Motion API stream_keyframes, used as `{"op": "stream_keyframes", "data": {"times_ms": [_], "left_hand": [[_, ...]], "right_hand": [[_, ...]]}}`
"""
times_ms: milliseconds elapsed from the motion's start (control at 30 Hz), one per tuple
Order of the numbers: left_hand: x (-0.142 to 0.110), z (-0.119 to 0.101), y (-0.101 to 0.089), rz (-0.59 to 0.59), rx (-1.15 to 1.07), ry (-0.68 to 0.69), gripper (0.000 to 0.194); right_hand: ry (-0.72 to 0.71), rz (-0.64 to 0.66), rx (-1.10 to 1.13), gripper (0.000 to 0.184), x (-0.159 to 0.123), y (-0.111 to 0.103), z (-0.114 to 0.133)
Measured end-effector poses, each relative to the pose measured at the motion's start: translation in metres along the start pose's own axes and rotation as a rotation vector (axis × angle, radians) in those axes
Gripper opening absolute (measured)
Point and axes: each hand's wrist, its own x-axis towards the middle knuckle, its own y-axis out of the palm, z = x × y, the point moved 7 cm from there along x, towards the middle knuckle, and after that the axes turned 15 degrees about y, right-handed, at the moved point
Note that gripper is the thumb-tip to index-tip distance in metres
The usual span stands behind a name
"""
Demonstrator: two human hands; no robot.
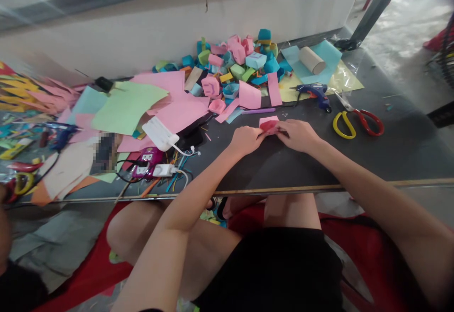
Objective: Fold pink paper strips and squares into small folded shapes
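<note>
My left hand (pixel 246 140) and my right hand (pixel 300 134) meet over the dark table, fingers pinched on a small piece of pink paper (pixel 268 120). Its middle looks deeper red, and the fingertips cover its lower part, so I cannot tell how it is folded. Just behind it lie a purple pen (pixel 258 110) and a curled pink paper strip (pixel 249 95). Right of my right hand rest scissors (pixel 359 116) with one yellow and one red handle, their blades apart. A blue glue gun (pixel 317 92) lies beyond them.
Folded paper pieces (pixel 238 52) in several colours are heaped against the wall. A cardboard tube (pixel 312 60) lies on blue paper. Left are coloured sheets (pixel 129 104), a purple power strip (pixel 148 163), a white charger (pixel 163 170) and cables. Another person's arm (pixel 4 236) shows at far left.
</note>
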Motion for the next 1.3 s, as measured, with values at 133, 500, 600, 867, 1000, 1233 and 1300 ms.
{"op": "stream_keyframes", "data": {"times_ms": [133, 500, 600, 867, 1000, 1233, 1300], "left_hand": [[0.009, 0.006, -0.003, -0.076, -0.040, -0.051, 0.052], [0.033, 0.021, -0.008, -0.054, -0.234, -0.165, 0.042], [0.042, 0.030, -0.008, -0.052, -0.226, -0.216, 0.041], [0.047, 0.029, -0.013, -0.092, -0.218, -0.204, 0.024], [0.035, 0.019, -0.020, -0.215, -0.197, -0.090, 0.014], [0.013, 0.007, -0.005, -0.356, -0.117, 0.495, 0.034], [0.016, 0.013, 0.000, -0.363, -0.102, 0.454, 0.031]], "right_hand": [[0.018, -0.008, 0.122, 0.051, 0.004, 0.002, -0.005], [-0.078, -0.124, 0.187, 0.027, 0.004, 0.004, -0.005], [-0.064, -0.139, 0.199, 0.028, 0.005, 0.004, -0.006], [-0.037, -0.078, 0.170, 0.021, 0.013, 0.005, -0.005], [-0.025, -0.020, 0.124, 0.019, 0.018, 0.003, -0.005], [-0.033, -0.013, 0.105, 0.021, 0.027, -0.003, -0.011], [-0.072, -0.003, 0.128, 0.022, 0.032, -0.003, -0.011]]}}
